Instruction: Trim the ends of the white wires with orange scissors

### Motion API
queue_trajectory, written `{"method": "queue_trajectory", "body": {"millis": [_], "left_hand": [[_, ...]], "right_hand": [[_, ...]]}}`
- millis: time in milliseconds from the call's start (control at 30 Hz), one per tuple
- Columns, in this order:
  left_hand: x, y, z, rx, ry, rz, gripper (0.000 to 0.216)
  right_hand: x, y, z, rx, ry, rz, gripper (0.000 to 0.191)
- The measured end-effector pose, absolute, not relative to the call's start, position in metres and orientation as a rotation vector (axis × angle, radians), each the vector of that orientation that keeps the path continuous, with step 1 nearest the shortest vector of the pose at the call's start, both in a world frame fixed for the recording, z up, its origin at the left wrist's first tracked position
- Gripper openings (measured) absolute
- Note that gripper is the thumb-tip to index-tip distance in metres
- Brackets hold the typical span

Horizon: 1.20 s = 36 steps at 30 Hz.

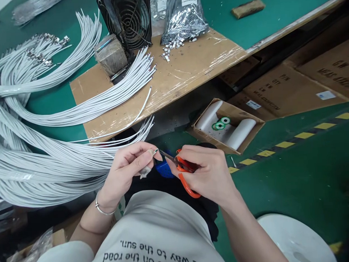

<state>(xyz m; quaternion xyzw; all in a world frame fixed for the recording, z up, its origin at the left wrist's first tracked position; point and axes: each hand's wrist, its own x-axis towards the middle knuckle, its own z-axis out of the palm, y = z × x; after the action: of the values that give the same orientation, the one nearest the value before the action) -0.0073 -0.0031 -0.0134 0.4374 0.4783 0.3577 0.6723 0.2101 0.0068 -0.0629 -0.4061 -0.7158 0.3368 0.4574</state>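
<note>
I count two hands: my left hand and my right hand. One pair of orange-handled scissors. One fan at twelve o'clock. One open box with two white rolls and two green tape rings. The white wires at nine o'clock are too many to count.

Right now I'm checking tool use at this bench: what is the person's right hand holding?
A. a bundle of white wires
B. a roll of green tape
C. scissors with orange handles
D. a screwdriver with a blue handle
C: the right hand grips scissors with orange handles, their dark blades pointing at a small piece pinched in the left hand.
</note>
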Motion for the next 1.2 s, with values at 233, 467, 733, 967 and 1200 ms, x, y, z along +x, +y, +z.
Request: {"method": "queue_trajectory", "body": {"millis": [233,467,733,967,1200], "left_hand": [[-0.0054,-0.0030,-0.0104,0.969,1.081,0.837,0.017],[-0.0054,-0.0015,-0.0115,0.975,1.101,0.827,0.019],[-0.0049,-0.0007,-0.0072,0.910,1.073,0.836,0.021],[-0.0025,0.0010,-0.0048,0.847,1.044,0.835,0.022],[-0.0041,0.0021,-0.0053,0.854,1.036,0.839,0.025]], "right_hand": [[0.2075,0.0071,-0.0625,-1.002,-1.798,0.790,0.042],[0.2089,0.0073,-0.0629,-1.012,-1.815,0.754,0.040],[0.2095,0.0083,-0.0638,-1.010,-1.850,0.723,0.038],[0.2089,0.0093,-0.0651,-1.015,-1.890,0.578,0.038],[0.2087,0.0074,-0.0686,-1.022,-1.881,0.575,0.036]]}}
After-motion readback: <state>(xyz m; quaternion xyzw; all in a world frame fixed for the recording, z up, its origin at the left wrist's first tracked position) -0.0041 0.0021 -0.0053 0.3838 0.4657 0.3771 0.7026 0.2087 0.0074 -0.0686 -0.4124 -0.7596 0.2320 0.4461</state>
